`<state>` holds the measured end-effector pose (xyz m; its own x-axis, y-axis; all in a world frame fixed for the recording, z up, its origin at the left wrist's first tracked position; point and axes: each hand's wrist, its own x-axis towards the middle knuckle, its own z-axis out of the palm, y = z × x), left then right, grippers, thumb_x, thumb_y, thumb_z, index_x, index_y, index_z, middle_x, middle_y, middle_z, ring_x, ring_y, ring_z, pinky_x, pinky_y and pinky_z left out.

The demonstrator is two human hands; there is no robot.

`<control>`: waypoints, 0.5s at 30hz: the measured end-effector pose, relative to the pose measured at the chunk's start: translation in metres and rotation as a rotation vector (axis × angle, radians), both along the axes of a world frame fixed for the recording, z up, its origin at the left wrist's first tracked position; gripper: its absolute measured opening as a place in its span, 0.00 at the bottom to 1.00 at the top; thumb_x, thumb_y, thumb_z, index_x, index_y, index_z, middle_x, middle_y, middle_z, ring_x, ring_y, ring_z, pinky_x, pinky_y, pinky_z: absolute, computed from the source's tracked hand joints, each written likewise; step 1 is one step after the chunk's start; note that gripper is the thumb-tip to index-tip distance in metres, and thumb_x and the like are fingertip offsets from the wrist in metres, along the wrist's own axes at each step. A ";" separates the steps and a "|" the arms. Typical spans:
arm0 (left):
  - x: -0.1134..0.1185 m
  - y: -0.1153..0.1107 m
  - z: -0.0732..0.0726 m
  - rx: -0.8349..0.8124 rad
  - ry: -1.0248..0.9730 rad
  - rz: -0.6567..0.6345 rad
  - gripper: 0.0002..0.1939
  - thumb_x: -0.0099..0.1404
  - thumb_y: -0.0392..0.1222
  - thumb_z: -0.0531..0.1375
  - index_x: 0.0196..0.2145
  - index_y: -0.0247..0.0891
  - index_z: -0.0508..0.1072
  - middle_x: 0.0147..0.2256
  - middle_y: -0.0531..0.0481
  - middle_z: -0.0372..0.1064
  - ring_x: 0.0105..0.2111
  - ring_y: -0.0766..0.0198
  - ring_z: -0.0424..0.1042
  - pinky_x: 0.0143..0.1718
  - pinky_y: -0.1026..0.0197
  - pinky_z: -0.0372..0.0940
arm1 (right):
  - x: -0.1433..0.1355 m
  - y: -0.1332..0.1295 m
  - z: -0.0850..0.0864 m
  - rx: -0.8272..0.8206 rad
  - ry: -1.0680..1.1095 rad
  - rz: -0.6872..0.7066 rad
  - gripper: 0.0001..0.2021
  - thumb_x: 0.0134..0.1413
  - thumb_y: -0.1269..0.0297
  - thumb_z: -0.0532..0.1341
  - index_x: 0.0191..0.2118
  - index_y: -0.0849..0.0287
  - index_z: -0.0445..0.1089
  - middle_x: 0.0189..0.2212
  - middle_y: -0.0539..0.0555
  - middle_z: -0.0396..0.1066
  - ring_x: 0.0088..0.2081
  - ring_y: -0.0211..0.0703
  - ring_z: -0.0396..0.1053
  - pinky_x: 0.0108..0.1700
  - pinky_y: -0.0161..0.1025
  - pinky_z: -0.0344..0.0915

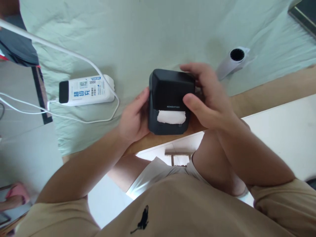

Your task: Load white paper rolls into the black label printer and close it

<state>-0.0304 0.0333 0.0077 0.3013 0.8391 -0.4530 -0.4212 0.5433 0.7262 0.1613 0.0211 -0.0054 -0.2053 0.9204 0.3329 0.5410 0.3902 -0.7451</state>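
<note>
A black label printer (172, 89) is held over the near edge of the bed-like surface, between my two hands. A torn-edged strip of white paper (171, 117) shows at its front, below the lid. My left hand (135, 118) is closed around the printer's left side, its fingers partly hidden underneath. My right hand (209, 95) grips the right side, the thumb lying on the lid and the index finger along the back corner. The lid looks closed.
On the green cloth (138, 36) to the left lies a white power bank (86, 90) with a white cable (74, 54) looping around it. A white roll (232, 62) in clear wrap stands at right. Another person's pink-slippered foot (18, 196) shows at lower left.
</note>
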 end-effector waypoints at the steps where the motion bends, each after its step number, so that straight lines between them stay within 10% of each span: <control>1: 0.001 0.000 0.000 -0.002 -0.005 0.006 0.16 0.74 0.48 0.53 0.44 0.36 0.77 0.44 0.45 0.79 0.59 0.44 0.75 0.54 0.44 0.75 | 0.001 -0.001 0.000 0.040 0.015 -0.046 0.18 0.68 0.51 0.55 0.60 0.45 0.61 0.56 0.56 0.70 0.58 0.56 0.70 0.58 0.58 0.72; 15: 0.001 0.003 -0.001 0.058 0.000 0.060 0.15 0.76 0.39 0.51 0.36 0.36 0.76 0.35 0.47 0.77 0.53 0.52 0.78 0.56 0.48 0.73 | 0.017 -0.002 0.003 0.166 0.053 0.016 0.22 0.54 0.55 0.71 0.53 0.44 0.67 0.43 0.53 0.72 0.45 0.51 0.72 0.48 0.52 0.73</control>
